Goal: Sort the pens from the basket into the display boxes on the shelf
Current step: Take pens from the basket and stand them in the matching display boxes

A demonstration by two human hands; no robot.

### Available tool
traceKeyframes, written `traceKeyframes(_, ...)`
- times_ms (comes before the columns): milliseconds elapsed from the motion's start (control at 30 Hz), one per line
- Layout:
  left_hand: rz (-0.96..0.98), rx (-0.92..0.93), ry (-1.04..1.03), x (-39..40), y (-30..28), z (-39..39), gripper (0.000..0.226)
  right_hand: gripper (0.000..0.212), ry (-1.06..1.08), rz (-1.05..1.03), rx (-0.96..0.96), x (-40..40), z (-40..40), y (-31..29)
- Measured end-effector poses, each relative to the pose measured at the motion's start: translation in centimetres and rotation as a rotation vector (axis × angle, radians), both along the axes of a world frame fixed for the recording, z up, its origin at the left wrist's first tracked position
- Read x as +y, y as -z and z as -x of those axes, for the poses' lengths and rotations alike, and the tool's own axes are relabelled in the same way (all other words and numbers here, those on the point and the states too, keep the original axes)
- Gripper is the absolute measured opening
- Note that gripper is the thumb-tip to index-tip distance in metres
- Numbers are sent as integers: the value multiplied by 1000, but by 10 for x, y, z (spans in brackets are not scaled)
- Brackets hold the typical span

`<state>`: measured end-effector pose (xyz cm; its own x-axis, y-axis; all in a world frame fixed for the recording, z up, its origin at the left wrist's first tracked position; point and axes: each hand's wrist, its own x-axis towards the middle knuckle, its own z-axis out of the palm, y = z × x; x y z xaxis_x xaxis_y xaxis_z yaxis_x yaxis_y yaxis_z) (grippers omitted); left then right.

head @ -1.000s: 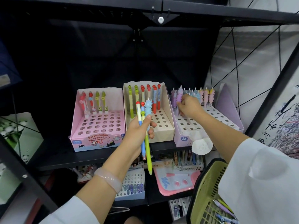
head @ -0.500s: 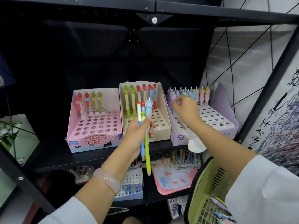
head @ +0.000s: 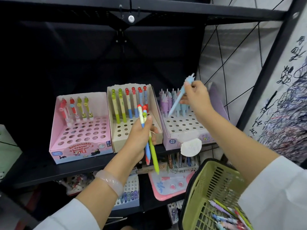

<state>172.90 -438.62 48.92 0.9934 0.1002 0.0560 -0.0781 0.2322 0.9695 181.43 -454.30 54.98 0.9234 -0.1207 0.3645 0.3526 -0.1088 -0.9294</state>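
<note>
My right hand (head: 196,95) pinches 1 blue pen (head: 178,99) above the purple box (head: 186,130)'s open holes at the shelf (head: 41,166) edge; left hand (head: 141,135) grips 3 pens (head: 150,146).

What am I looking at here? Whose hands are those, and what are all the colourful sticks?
The camera sits on a person's head, so you see their own two hands from above. The sticks are pens. The right hand holds a light blue pen above the purple display box. The left hand grips a few pens, green, blue and red. On the black shelf stand also a cream box and a pink box, with pens standing in holes. The green basket at the bottom holds more pens.
</note>
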Motion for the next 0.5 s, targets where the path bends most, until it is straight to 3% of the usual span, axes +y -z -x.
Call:
traceKeyframes(200, -30, -44, 2, -2, -2, -9, 14, 11, 229, 321, -117, -39, -29, 8)
traceKeyframes(500, -100, -28, 48, -1, 4, -15, 9, 25, 275, 577, -69, -47, -54, 23)
